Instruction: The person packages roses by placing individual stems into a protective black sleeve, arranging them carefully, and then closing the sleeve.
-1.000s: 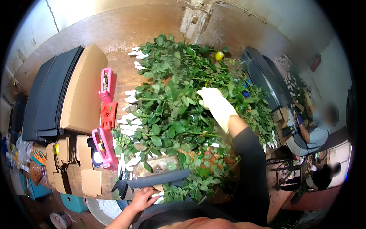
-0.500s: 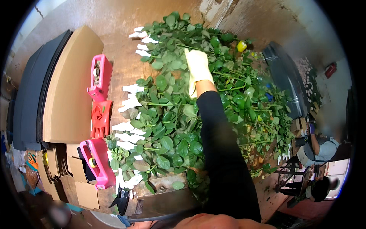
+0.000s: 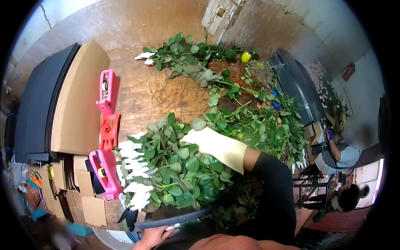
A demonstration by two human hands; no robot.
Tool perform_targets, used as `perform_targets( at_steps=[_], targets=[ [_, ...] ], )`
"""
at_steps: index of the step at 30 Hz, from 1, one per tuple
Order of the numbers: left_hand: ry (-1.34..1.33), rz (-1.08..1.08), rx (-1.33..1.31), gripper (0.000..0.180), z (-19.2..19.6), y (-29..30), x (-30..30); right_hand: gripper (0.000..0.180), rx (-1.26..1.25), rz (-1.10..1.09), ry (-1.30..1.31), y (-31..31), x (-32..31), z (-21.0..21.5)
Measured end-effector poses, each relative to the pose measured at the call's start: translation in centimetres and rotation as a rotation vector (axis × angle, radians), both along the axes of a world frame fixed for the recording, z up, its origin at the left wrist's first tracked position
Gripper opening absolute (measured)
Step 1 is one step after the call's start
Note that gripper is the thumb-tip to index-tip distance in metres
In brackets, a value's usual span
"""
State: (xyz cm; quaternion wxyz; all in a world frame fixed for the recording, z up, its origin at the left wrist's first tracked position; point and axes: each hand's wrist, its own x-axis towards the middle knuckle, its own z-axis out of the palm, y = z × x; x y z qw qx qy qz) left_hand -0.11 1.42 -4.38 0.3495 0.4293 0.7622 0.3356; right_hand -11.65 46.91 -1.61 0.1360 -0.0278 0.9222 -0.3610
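The tabletop (image 3: 162, 91) is brightly lit, while fisheye distortion curves straight lines near blackened corners.

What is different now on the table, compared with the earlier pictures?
The gloved right hand came nearer the person, with many white-tipped leafy stems bunched the same way; its grip is hidden. More table now shows behind them. The left hand is still near the table's front edge; the pink tape dispensers and red glove stayed.

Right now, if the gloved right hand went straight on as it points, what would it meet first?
The gloved right hand would likely first meet the green leaves just left of it, though depth is unclear.
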Motion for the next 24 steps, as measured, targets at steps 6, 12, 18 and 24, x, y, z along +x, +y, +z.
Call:
perform_targets(
  at_steps=[6,12,18,24],
  targets=[
    [0.057,0.005,0.154,0.032,-1.1,0.1,-0.5,0.073,0.149,0.309,-0.212,3.4,-5.3,10.8],
    [0.049,-0.022,0.053,0.033,-0.5,-0.2,-0.1,0.093,0.603,-0.513,0.273,14.2,-14.5,8.0],
    [-0.104,-0.010,-0.047,0.033,1.2,-1.6,0.7,0.090,0.699,-0.520,-0.188,17.2,-16.0,0.1],
    [-0.030,-0.005,0.029,0.032,0.0,-0.4,-0.2,0.025,-1.036,-0.798,-0.496,16.9,-9.0,-6.9]
  ],
)
